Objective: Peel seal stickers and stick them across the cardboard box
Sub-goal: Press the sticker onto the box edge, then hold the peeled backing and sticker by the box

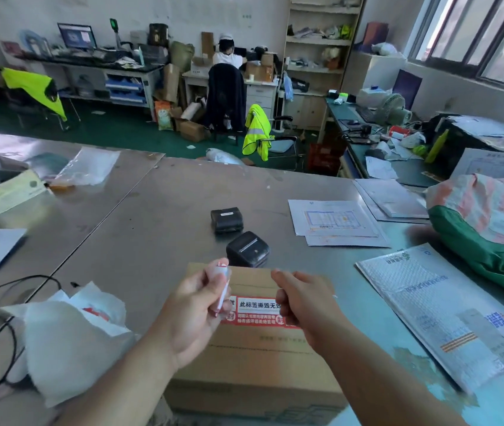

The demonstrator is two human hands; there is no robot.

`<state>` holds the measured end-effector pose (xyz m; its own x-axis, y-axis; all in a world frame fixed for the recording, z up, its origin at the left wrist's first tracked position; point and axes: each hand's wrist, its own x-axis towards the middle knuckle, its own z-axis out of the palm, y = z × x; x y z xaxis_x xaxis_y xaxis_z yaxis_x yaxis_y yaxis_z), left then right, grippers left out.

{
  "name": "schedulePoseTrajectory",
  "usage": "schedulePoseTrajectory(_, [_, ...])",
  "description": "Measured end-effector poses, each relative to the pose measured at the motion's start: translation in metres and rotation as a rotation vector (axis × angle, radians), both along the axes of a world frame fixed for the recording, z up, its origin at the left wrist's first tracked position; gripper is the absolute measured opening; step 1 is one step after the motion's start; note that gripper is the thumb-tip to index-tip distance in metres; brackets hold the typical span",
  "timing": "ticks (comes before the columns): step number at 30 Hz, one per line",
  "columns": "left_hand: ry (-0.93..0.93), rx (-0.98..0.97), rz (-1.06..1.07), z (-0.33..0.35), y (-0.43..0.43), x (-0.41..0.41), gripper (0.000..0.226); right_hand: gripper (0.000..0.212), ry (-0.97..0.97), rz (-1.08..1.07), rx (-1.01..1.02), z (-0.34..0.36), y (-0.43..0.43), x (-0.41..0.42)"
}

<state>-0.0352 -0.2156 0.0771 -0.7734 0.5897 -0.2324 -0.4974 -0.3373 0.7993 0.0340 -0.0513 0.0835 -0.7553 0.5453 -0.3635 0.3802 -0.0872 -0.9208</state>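
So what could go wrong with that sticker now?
The sticker strip pinched in the left hand looks curled, so it might fold and stick to itself. It could also land crooked, or on top of the seal sticker already on the cardboard box.

A parcel-packing office: steel table (158,210), label printers (227,220), mailer (447,315), cartons (191,130), hi-vis vests (258,133), shelves (318,41).
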Motion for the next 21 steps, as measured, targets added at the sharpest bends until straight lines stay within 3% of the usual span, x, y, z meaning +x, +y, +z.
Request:
schedulePoseTrajectory(2, [0.007, -0.007, -0.003, 0.0, -0.007, -0.002, 0.011, 0.025, -0.015, 0.017, -0.009, -0.002, -0.006, -0.006])
schedulePoseTrajectory(9, [0.084, -0.209, 0.024, -0.01, -0.003, -0.009, 0.015, 0.025, -0.042, 0.028, -0.056, -0.009, -0.001, -0.013])
schedulePoseTrajectory(15, [-0.036, -0.138, 0.124, -0.017, -0.02, -0.02, 0.043, 0.022, -0.054, 0.13, -0.07, -0.007, -0.012, -0.032])
schedulePoseTrajectory(21, [0.026, -0.121, 0.393, -0.015, -0.097, -0.012, 0.029, 0.021, -0.065, 0.389, -0.09, -0.012, -0.085, -0.07])
